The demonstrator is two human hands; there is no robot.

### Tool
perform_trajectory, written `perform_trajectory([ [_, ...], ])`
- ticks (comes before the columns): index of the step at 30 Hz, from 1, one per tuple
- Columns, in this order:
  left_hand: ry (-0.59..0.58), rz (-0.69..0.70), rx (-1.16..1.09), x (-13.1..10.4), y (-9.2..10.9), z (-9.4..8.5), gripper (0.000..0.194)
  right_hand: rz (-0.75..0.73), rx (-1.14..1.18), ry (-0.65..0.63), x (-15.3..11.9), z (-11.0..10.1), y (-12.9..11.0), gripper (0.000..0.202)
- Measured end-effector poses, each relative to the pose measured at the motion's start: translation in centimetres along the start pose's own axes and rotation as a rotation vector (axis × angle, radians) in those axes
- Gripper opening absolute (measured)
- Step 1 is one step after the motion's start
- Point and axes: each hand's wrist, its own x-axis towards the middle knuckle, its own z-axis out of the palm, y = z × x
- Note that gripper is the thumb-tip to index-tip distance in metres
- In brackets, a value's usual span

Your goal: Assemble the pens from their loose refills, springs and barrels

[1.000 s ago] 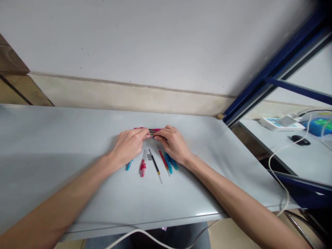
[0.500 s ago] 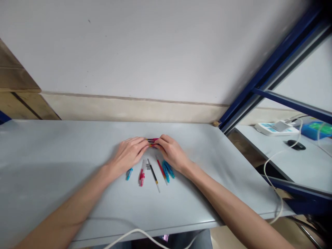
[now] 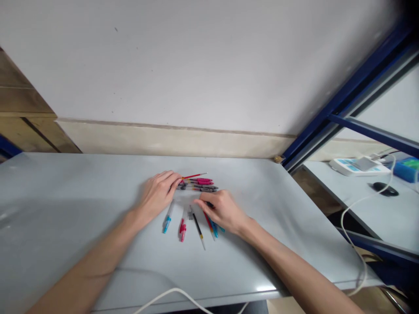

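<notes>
My left hand (image 3: 161, 191) is closed at the left ends of a small row of pens, its fingertips on a red pen refill (image 3: 195, 175) that points right. Just below that refill lie pink pens (image 3: 204, 181) and grey-black pens (image 3: 206, 188), side by side. Nearer to me, my right hand (image 3: 223, 211) has curled fingers around something dark, mostly hidden. Beneath and beside it are another red refill (image 3: 208, 223) and blue pen parts (image 3: 214, 229). A black refill (image 3: 197, 224), a clear pink-capped pen barrel (image 3: 183, 229) and a blue-capped one (image 3: 167, 221) lie between my forearms.
The grey table (image 3: 81, 226) meets a pale wall at the back. A white cable (image 3: 176, 289) crosses the front edge. To the right, past a blue metal frame (image 3: 307, 117), a second table holds a black mouse (image 3: 385, 189) and a white device (image 3: 356, 166).
My right hand has left the row of pens and moved towards me, uncovering their right ends. My left hand remains at the other end, and more of the blue-capped barrel shows.
</notes>
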Motion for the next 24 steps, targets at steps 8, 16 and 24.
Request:
perform_trajectory([
  [8,-0.009,0.000,-0.058,-0.2,0.1,0.2,0.027,-0.032,0.259,-0.127,-0.1,0.4,-0.6,0.013],
  [16,0.064,-0.044,-0.141,0.0,0.3,0.3,0.025,-0.107,0.354,-0.216,0.1,0.4,-1.4,0.013],
  [24,0.098,-0.063,-0.189,-0.2,0.2,0.9,0.023,-0.137,0.277,-0.296,0.0,0.2,-1.8,0.012],
])
